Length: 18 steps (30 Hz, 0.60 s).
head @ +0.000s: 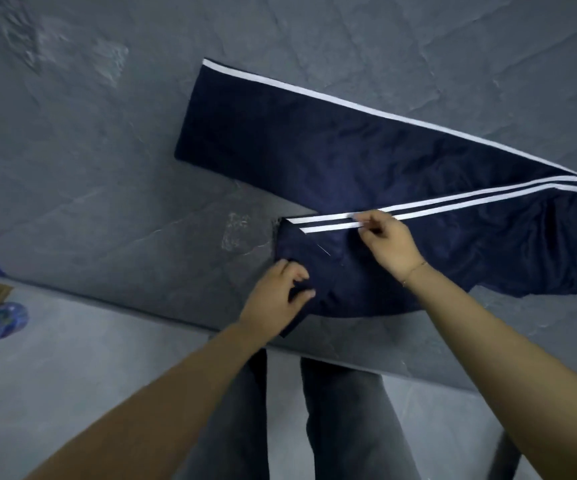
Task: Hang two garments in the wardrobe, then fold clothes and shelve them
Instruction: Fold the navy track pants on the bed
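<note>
Folding step: on the grey surface, the right hand pinches the navy track pants at the white stripes while the left hand pinches the lower hem; next, probably align the legs.

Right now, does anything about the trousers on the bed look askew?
Yes. The navy track trousers lie with legs splayed apart, not stacked; the near leg's hem hangs over the bed edge where the left hand and right hand pinch it.

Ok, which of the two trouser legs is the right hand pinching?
The near, shorter-looking leg of the navy white-striped track trousers, pinched at its double stripe by the right hand; the far leg lies untouched.
</note>
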Each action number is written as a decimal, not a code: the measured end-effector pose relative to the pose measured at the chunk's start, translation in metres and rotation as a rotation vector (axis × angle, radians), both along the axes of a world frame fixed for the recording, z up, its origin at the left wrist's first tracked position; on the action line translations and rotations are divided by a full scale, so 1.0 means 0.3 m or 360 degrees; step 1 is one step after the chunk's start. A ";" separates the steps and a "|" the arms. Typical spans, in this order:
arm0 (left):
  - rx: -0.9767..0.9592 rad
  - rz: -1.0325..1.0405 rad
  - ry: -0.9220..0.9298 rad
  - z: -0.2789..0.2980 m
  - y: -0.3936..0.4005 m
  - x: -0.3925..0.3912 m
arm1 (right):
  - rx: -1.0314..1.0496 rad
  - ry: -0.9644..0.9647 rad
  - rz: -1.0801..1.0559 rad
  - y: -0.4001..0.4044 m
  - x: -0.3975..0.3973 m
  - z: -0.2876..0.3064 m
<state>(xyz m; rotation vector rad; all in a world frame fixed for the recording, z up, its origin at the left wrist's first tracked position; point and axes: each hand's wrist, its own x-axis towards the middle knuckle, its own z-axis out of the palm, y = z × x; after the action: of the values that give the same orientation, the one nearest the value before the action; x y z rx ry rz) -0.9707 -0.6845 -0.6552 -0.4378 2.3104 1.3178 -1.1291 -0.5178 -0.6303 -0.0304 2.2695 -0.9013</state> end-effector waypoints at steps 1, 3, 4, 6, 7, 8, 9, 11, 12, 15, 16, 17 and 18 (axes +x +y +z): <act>-0.0129 -0.0148 -0.0099 -0.017 0.023 0.044 | 0.0049 0.0059 0.0125 -0.027 -0.018 -0.002; -0.0511 -0.0239 -0.0249 -0.043 0.064 0.094 | 0.0184 0.0207 0.0451 -0.068 -0.050 -0.021; -0.0671 -0.0203 -0.0271 -0.053 0.081 0.094 | 0.0285 0.0286 0.0627 -0.082 -0.065 -0.036; -0.0819 -0.0088 -0.0314 -0.065 0.109 0.073 | 0.0480 0.0404 0.0896 -0.101 -0.097 -0.063; -0.0847 -0.0012 -0.0300 -0.071 0.117 0.059 | 0.0530 0.0427 0.0968 -0.105 -0.113 -0.073; -0.0869 0.0079 -0.0246 -0.077 0.119 0.048 | 0.0554 0.0430 0.1013 -0.103 -0.127 -0.080; -0.0873 0.0157 -0.0190 -0.079 0.112 0.038 | 0.0564 0.0418 0.1054 -0.097 -0.141 -0.086; -0.0838 0.0236 -0.0096 -0.078 0.077 0.030 | 0.0578 0.0365 0.1139 -0.079 -0.164 -0.098; -0.0748 0.0292 -0.0073 -0.076 0.056 0.029 | 0.0570 0.0332 0.1176 -0.069 -0.173 -0.103; 0.0011 0.0979 -0.0149 -0.036 -0.046 0.015 | 0.0414 0.0231 0.1148 -0.045 -0.191 -0.108; 0.0289 0.1282 -0.0159 -0.007 -0.099 -0.009 | 0.0325 0.0198 0.1068 -0.036 -0.196 -0.102; 0.0493 0.1522 -0.0125 0.025 -0.161 -0.045 | 0.0237 0.0169 0.0953 -0.030 -0.204 -0.093; 0.0654 0.1674 -0.0073 0.060 -0.227 -0.087 | 0.0170 0.0153 0.0836 -0.030 -0.217 -0.082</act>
<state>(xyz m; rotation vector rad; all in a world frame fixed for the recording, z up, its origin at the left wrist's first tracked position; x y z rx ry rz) -0.9967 -0.7527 -0.6373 -1.6278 1.6657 2.1140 -1.1943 -0.5269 -0.6548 -0.6031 2.2285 -0.5073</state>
